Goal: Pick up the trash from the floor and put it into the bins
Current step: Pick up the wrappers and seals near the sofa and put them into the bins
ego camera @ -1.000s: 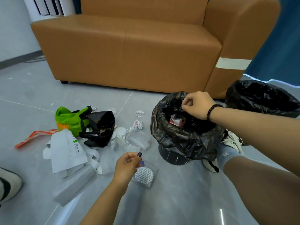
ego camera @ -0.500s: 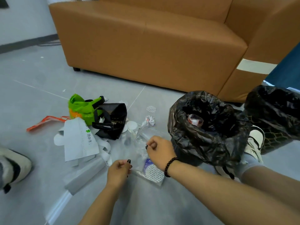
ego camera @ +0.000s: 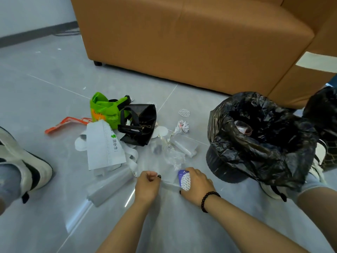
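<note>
Black-lined bin (ego camera: 259, 136) standing on grey tiled floor (ego camera: 45, 84), liner crumpled over the rim, a pale and reddish scrap of wrapper (ego camera: 243, 126) lying inside. Second black-lined bin (ego camera: 324, 114) just right of the first, cut off by the frame edge, contents hidden. Left of the first bin, a scatter of trash: crumpled white paper ball (ego camera: 181, 126), clear plastic sheets (ego camera: 164, 154), black carrier bag (ego camera: 139, 124), green bag (ego camera: 104, 110), white printed paper bag (ego camera: 104, 145), orange strip (ego camera: 65, 123). Nearest the first bin's base, a clear packet with a purple and white dotted label (ego camera: 184, 179), flat on the floor. Right hand (ego camera: 196, 185), beaded bracelet at the wrist, fingers curled over that packet's right edge. Left hand (ego camera: 147, 184) further left, fingers closed, pinching the packet's clear left edge. Tan leather sofa (ego camera: 182, 39) behind the first bin, against a pale wall. White and black shoe (ego camera: 23, 165) far left of it.
</note>
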